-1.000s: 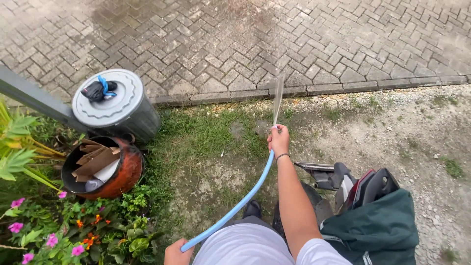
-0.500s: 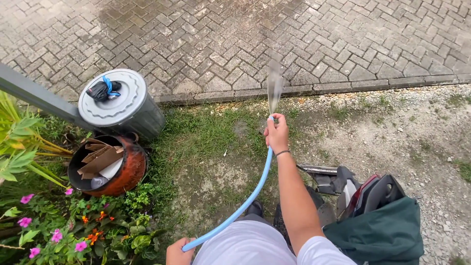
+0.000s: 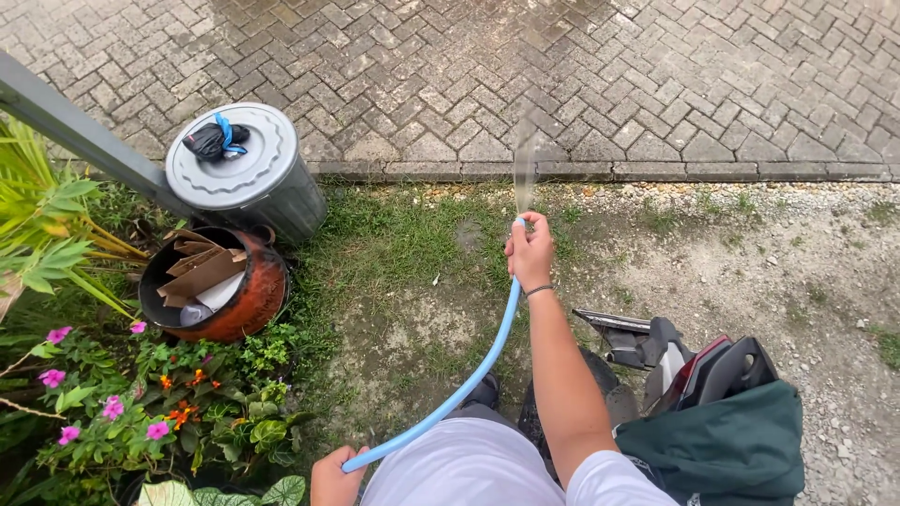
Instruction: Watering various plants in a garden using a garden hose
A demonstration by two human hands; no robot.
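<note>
At the bottom centre of the frame, the left hand (image 3: 335,478) is closed around a blue hose (image 3: 469,375). The hose curves up to mid-frame, where the right hand (image 3: 531,251) has its grip shut on the hose end, thumb seemingly over the opening. The water jet (image 3: 524,164) sprays toward the wet brick paving (image 3: 525,75) at the top. Compared with a moment ago, the view has shifted right and the jet looks wider. Bin (image 3: 246,169), rusty pot (image 3: 217,286) and flowers (image 3: 112,408) sit at left; a green bag (image 3: 722,445) at lower right.
</note>
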